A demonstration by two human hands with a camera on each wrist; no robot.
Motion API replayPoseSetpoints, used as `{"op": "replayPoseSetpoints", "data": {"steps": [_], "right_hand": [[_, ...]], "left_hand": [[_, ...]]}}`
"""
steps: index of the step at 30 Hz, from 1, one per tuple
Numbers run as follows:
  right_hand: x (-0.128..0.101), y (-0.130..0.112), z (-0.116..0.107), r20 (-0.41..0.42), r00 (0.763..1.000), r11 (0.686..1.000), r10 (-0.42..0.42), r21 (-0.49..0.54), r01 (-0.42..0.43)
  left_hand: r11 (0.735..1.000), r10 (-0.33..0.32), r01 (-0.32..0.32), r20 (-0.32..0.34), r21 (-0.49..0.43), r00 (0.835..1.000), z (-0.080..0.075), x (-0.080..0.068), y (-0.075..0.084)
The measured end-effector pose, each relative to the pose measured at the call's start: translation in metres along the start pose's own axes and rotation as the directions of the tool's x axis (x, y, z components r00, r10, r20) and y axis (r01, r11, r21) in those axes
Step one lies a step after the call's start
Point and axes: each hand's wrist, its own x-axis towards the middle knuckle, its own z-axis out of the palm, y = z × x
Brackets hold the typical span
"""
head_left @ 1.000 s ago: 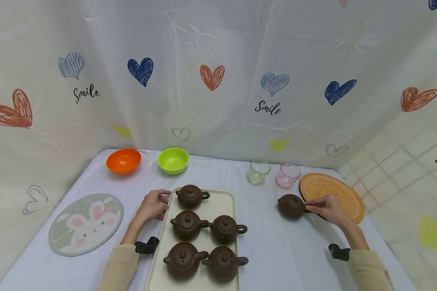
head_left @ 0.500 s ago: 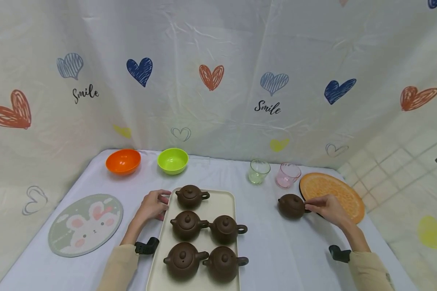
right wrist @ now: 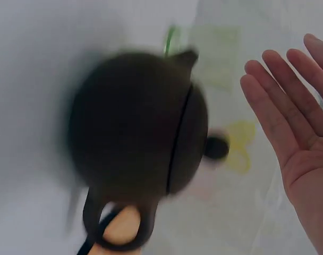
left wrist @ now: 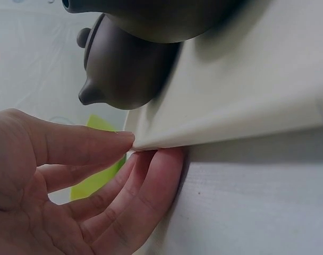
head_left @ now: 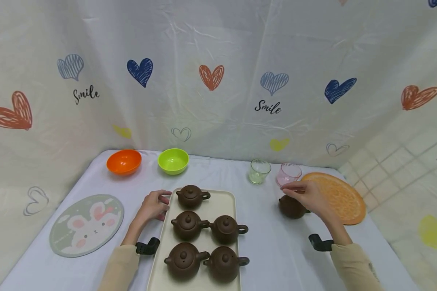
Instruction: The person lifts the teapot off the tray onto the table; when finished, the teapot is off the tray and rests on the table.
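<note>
My left hand [head_left: 154, 206] pinches the left rim of a cream tray [head_left: 220, 198]; the left wrist view has the thumb [left wrist: 92, 143] over the edge and the fingers below. Several dark brown teapots sit on that tray, the farthest being a small teapot [head_left: 189, 197]. Off to the right, a single brown teapot [head_left: 291, 207] stands on the white cloth, its handle pointing right. Over its lid hovers my right hand [head_left: 309, 196], hiding part of it. In the right wrist view that hand's fingers [right wrist: 283, 101] are straight and apart from the lid knob [right wrist: 217, 147].
A pizza-like orange round mat [head_left: 336, 198] lies beyond the right hand. Behind the lone teapot stand a green glass [head_left: 259, 171] and a pink glass [head_left: 287, 173]. Farther left are an orange bowl [head_left: 124, 162], a green bowl [head_left: 172, 161] and a rabbit mat [head_left: 87, 226].
My right hand has let go of the lone teapot's handle and moved left and up, over its lid. The teapot stays in place, and my left hand keeps its grip on the tray.
</note>
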Motion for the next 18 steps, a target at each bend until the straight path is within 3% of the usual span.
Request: {"op": "replayPoseSetpoints", "data": {"steps": [4, 12, 18], "right_hand": [[0.016, -0.019, 0.024, 0.063, 0.993, 0.994, -0.097, 0.065, 0.093], [0.045, -0.051, 0.068, 0.143, 0.979, 0.983, -0.148, 0.130, 0.130], [0.064, -0.072, 0.092, 0.209, 0.953, 0.972, -0.218, 0.130, 0.194]], "left_hand": [[1.000, 0.003, -0.003, -0.001, -0.003, 1.000, 0.000, 0.000, 0.000], [1.000, 0.006, -0.006, -0.004, -0.008, 1.000, 0.000, 0.000, 0.000], [1.000, 0.006, -0.006, -0.011, -0.024, 1.000, 0.001, -0.001, 0.001]]}}
